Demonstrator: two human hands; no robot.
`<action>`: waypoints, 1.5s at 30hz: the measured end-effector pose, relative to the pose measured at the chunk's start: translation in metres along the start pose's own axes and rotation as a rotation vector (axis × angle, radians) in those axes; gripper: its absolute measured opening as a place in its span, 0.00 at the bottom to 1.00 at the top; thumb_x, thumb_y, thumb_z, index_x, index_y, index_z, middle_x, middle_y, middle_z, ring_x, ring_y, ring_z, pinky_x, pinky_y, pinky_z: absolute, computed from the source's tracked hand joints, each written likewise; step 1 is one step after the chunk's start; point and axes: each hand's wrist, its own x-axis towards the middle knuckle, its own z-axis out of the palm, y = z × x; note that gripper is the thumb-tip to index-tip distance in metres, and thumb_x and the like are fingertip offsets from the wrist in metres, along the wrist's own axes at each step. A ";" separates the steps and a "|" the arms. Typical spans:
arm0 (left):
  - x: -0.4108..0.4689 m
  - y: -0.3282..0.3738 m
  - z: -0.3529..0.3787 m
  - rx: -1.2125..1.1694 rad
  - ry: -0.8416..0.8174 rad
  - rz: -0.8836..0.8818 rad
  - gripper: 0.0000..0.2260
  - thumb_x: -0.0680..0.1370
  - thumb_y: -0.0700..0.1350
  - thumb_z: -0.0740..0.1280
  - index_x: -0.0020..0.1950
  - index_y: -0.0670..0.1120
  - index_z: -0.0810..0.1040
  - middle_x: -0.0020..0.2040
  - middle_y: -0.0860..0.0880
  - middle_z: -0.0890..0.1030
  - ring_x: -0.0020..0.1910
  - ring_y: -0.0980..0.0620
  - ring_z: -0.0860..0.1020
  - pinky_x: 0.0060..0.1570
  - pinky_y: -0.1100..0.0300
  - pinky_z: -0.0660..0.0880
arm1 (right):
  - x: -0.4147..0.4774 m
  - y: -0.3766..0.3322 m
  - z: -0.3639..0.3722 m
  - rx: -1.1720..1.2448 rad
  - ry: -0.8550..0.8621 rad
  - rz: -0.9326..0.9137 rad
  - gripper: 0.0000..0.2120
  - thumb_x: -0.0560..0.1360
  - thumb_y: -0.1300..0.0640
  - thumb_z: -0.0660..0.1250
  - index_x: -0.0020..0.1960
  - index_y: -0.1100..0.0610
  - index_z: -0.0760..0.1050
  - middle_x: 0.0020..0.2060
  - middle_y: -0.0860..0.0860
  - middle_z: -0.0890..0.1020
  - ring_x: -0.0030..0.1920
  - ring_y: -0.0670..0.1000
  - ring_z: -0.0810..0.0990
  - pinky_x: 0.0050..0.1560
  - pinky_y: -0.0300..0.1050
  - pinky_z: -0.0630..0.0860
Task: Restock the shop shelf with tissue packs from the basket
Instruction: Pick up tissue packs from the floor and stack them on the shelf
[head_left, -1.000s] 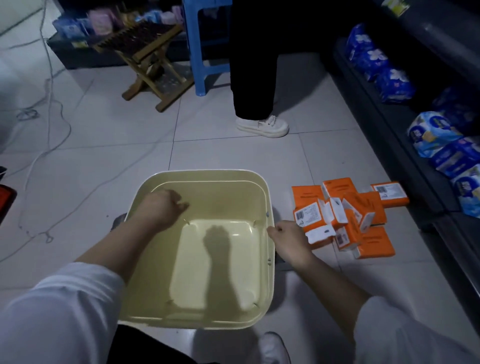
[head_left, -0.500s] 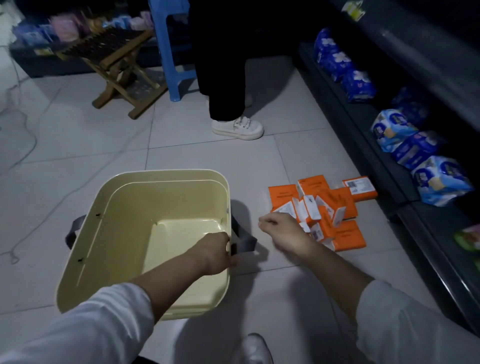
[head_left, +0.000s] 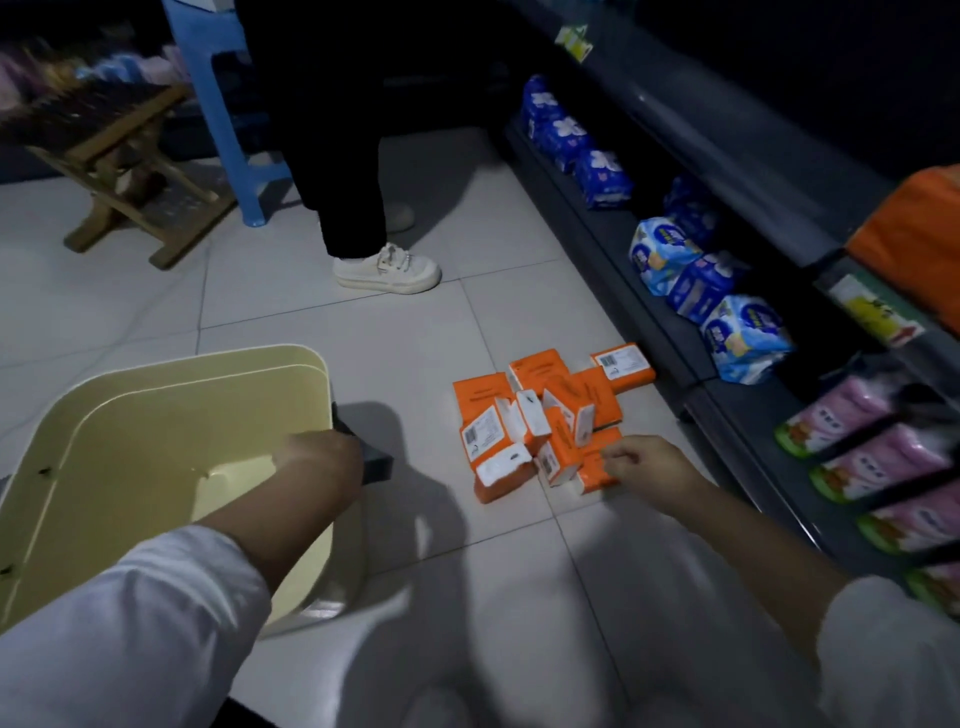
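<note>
a: where are the tissue packs (head_left: 545, 415) lying?

b: they are lying in a loose orange heap on the floor (head_left: 467, 322), some flat and some tipping on edge. the heap is sitting between the basket (head_left: 208, 364) and the foot of the shelf (head_left: 670, 358).

a: and where are the fingers sitting against them?

b: the right hand (head_left: 652, 473) is reaching to the near right corner of the heap. its fingers (head_left: 615, 460) are curling in narrow and touching the edge of the nearest pack. i cannot tell whether they are really pinching it.

a: what is the other hand doing?

b: the left hand (head_left: 322, 465) is gripping the right rim of the cream basket, just beside the black handle (head_left: 371, 460), well apart from the packs.

a: what is lying further out?

b: blue packs (head_left: 743, 338) are resting on the bottom shelf just behind the heap, and pink packs (head_left: 872, 457) are lying nearer along the same shelf. something orange (head_left: 919, 234) is showing on the shelf above. another person in dark trousers and a white shoe (head_left: 387, 270) is standing beyond the heap. a blue stool (head_left: 228, 130) and a wooden folding stool (head_left: 119, 156) are standing behind.
</note>
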 end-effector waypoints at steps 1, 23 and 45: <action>0.001 0.006 -0.011 0.014 0.061 0.012 0.14 0.77 0.49 0.64 0.62 0.47 0.75 0.60 0.48 0.78 0.59 0.48 0.77 0.52 0.57 0.72 | 0.003 0.005 -0.002 -0.006 -0.010 0.017 0.08 0.74 0.63 0.64 0.49 0.65 0.80 0.47 0.58 0.80 0.47 0.52 0.76 0.44 0.40 0.68; 0.125 0.119 -0.020 -0.296 0.124 0.444 0.28 0.72 0.65 0.65 0.68 0.52 0.69 0.59 0.52 0.76 0.58 0.51 0.75 0.53 0.55 0.75 | 0.163 0.053 0.026 0.007 0.076 0.145 0.28 0.68 0.35 0.59 0.53 0.57 0.71 0.49 0.52 0.78 0.49 0.55 0.80 0.48 0.46 0.78; 0.123 0.168 0.022 -0.140 -0.116 0.634 0.25 0.76 0.60 0.63 0.70 0.53 0.64 0.66 0.50 0.71 0.64 0.50 0.72 0.60 0.57 0.70 | 0.136 0.079 -0.001 0.261 0.185 0.191 0.13 0.77 0.54 0.65 0.60 0.57 0.71 0.53 0.51 0.78 0.50 0.49 0.77 0.35 0.35 0.68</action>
